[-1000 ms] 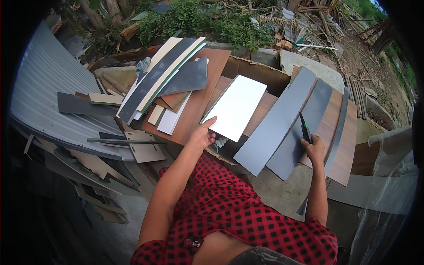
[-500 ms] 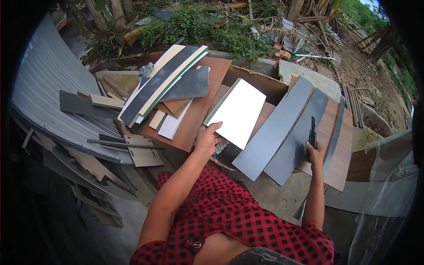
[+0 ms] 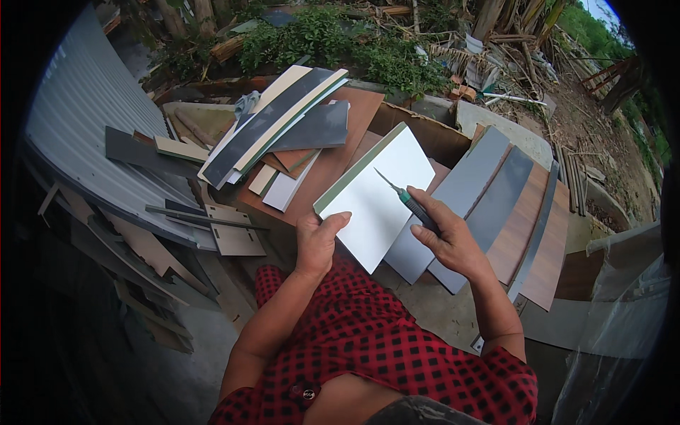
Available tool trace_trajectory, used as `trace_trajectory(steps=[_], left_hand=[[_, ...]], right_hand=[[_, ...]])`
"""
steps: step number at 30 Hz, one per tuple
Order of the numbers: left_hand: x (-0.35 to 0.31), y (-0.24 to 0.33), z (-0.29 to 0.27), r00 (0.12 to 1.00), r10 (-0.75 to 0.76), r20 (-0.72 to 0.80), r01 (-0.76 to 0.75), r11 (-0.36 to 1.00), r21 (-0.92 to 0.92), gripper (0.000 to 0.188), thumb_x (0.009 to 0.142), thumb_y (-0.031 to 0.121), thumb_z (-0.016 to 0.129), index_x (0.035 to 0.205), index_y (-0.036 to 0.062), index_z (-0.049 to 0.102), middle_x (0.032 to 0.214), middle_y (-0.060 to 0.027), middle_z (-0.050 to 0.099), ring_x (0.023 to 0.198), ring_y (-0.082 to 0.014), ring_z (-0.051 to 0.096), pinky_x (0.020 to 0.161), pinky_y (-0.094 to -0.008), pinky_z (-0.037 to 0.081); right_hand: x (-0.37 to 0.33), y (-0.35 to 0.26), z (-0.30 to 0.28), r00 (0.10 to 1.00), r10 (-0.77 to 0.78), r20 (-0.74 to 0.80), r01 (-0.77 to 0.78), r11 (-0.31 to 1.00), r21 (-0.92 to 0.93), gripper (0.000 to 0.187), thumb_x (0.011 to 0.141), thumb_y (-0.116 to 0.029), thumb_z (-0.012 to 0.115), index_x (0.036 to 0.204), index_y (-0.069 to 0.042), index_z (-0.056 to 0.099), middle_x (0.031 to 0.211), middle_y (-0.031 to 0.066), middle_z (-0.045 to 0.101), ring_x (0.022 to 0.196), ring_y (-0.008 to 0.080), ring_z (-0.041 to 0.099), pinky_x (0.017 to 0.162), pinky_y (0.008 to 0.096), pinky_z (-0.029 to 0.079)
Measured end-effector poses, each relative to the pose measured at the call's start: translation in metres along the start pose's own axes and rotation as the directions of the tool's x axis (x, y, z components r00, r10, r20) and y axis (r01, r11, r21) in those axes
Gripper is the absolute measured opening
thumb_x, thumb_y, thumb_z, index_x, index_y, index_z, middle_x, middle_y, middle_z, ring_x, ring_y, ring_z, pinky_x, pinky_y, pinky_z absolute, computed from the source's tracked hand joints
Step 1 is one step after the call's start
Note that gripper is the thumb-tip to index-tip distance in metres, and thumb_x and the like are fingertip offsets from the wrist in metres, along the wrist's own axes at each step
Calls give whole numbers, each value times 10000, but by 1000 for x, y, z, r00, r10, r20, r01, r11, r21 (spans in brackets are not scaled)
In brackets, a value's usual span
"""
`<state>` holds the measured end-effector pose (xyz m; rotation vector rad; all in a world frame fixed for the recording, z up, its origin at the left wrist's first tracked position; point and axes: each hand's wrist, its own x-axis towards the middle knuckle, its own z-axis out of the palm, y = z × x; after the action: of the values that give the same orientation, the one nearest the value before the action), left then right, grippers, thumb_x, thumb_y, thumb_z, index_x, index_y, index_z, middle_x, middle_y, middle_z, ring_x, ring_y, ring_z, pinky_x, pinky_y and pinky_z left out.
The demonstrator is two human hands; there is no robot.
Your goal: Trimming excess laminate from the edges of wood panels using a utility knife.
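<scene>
My left hand grips the lower left corner of a white board with a dark green edge, its thumb lying on the white face. The board is tilted in front of me. In my right hand is a utility knife with a black handle and a green collar. Its thin blade points up and left over the white face; whether the tip touches the board I cannot tell. Just beyond the board's right side lie a light grey panel and a darker grey panel.
A pile of board strips rests on a brown wood-grain panel at the left. Corrugated metal sheet stands farther left. A cardboard box sits behind the white board. Clear plastic sheeting hangs at the right.
My right hand has swung left from above the grey panels, bringing the knife over the white board. The board has come slightly nearer and turned a little in my left hand.
</scene>
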<state>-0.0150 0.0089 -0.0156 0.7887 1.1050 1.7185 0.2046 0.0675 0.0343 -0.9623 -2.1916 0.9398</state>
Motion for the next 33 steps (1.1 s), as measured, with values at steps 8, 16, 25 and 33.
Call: trace_trajectory(steps=[8,16,25,33], left_hand=[[-22,-1,-11,1000,6,4,-5,999,-35,160,785,27,574,929,-29,615,840,-28,612,735,-73,550,680,-223,445],[-34,9,-20,999,-3,-34,3,1000,-21,179,785,26,594,950,-38,625,859,-35,622,760,-78,562,705,-221,450],[-35,6,-41,984,-143,-103,117,966,-229,210,786,33,592,987,-24,611,938,-57,622,868,-119,582,810,-262,447],[-21,-7,-69,954,-296,-43,234,827,-511,396,784,68,562,1149,-72,499,1108,-142,589,1049,-257,569,956,-383,435]], right_hand=[[10,-31,41,964,-225,143,261,909,-325,566,760,-183,658,1293,-267,489,756,103,465,642,248,520,564,353,440],[30,19,16,999,24,-35,-38,880,-473,556,756,-193,652,1285,-260,493,789,114,503,713,275,553,644,379,458],[61,110,-15,957,113,-268,-192,938,-290,533,751,-237,655,1250,-114,516,718,106,599,665,227,583,651,335,457],[30,64,38,886,462,47,-352,602,716,367,740,-349,725,906,-60,572,641,-15,496,498,76,461,450,215,363]])
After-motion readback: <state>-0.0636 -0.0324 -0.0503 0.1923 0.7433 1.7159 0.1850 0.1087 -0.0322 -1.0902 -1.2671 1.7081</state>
